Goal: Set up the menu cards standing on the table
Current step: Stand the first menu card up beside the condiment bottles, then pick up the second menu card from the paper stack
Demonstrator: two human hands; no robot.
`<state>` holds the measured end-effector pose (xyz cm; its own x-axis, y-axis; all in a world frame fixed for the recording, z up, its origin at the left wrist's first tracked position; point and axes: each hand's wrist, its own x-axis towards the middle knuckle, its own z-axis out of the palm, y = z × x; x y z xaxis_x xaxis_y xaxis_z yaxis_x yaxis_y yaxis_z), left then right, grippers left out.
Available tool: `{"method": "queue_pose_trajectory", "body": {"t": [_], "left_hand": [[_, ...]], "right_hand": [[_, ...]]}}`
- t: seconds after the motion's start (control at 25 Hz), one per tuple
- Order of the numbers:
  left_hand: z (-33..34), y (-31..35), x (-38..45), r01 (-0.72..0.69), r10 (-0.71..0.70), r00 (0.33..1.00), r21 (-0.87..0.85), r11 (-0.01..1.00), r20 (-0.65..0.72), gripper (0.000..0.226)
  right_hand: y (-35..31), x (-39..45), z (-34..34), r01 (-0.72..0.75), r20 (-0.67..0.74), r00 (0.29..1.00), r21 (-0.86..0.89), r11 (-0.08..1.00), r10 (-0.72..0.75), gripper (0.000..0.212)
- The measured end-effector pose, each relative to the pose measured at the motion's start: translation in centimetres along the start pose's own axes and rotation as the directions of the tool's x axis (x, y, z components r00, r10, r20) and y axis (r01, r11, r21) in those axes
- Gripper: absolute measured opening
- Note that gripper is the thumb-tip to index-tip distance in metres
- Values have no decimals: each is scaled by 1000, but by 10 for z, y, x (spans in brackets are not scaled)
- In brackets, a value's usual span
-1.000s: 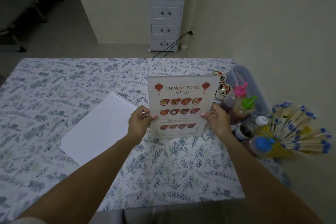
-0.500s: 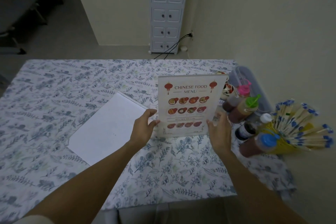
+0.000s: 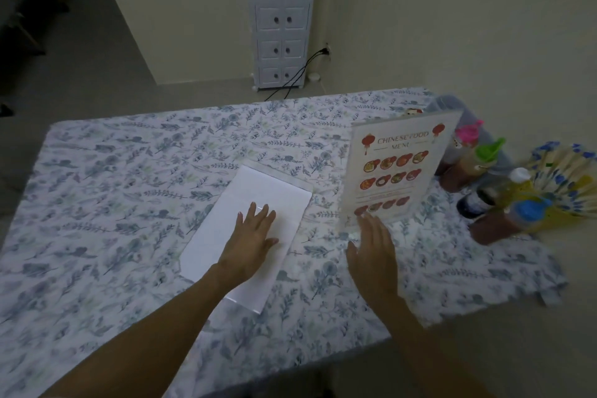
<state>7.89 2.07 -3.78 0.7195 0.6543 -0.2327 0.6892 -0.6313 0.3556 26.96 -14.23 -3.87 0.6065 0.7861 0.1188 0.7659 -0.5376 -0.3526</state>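
A "Chinese Food Menu" card (image 3: 399,168) in a clear stand is upright on the floral tablecloth (image 3: 135,178) at the right. My right hand (image 3: 374,249) hovers open just in front of its base, apart from it. A second menu card (image 3: 248,229) lies flat, white back up, in the middle of the table. My left hand (image 3: 250,236) rests open, palm down, on this flat card.
Right of the standing card are sauce bottles (image 3: 475,158) with pink, green, white and blue caps, and a yellow holder of wrapped chopsticks (image 3: 562,184). A clear tub (image 3: 452,103) sits behind them. A white drawer cabinet (image 3: 282,16) stands against the far wall.
Both hands let go of the menu card, which now stands by itself further right. My left hand moved left onto the flat card; my right hand drew back.
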Motion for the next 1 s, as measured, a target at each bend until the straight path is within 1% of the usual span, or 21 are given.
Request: {"method": "queue_pose_trajectory", "body": {"t": [0.08, 0.12, 0.2, 0.24, 0.28, 0.36, 0.44, 0.52, 0.56, 0.68, 0.84, 0.92, 1.0], "left_hand": [[-2, -37, -7, -27, 22, 999, 99, 995, 45, 63], [-3, -57, -12, -37, 30, 998, 133, 990, 58, 70], [-3, -88, -20, -45, 32, 997, 188, 981, 75, 100], [-4, -103, -24, -33, 13, 996, 218, 975, 94, 105], [-5, -116, -26, -9, -18, 994, 242, 970, 110, 102], [-8, -137, -28, 63, -99, 986, 247, 967, 133, 88], [-7, -148, -26, 137, -168, 973, 194, 971, 155, 81], [-5, -153, -25, 175, -190, 968, 104, 979, 165, 78], [-3, -154, -23, 176, -182, 969, 50, 983, 167, 77], [1, -153, -22, 173, -158, 976, -95, 980, 152, 72], [3, -156, -20, 179, -166, 983, -207, 962, 79, 60], [5, -155, -17, 201, -201, 979, -316, 927, 32, 56], [5, -150, -14, 250, -270, 963, -448, 859, 19, 55]], "right_hand": [[-36, -9, 17, -38, 45, 998, 6, 999, 38, 57], [-55, -15, 28, -58, 79, 995, 13, 998, 57, 59], [-83, -26, 47, -70, 124, 990, 14, 997, 68, 62], [-95, -31, 55, -83, 141, 987, 17, 996, 80, 65], [-106, -35, 62, -117, 174, 979, 28, 993, 110, 68], [-125, -41, 76, -223, 240, 948, 42, 974, 207, 73], [-136, -46, 86, -346, 279, 905, 39, 937, 322, 79], [-146, -49, 94, -424, 328, 862, 48, 904, 386, 81], [-151, -51, 98, -431, 344, 855, 56, 900, 388, 80], [-161, -54, 107, -404, 361, 863, 74, 912, 353, 78], [-165, -52, 113, -410, 374, 855, 59, 910, 361, 84], [-162, -51, 114, -415, 375, 857, 94, 905, 354, 82], [-158, -50, 114, -426, 376, 858, 140, 894, 350, 76]]}}
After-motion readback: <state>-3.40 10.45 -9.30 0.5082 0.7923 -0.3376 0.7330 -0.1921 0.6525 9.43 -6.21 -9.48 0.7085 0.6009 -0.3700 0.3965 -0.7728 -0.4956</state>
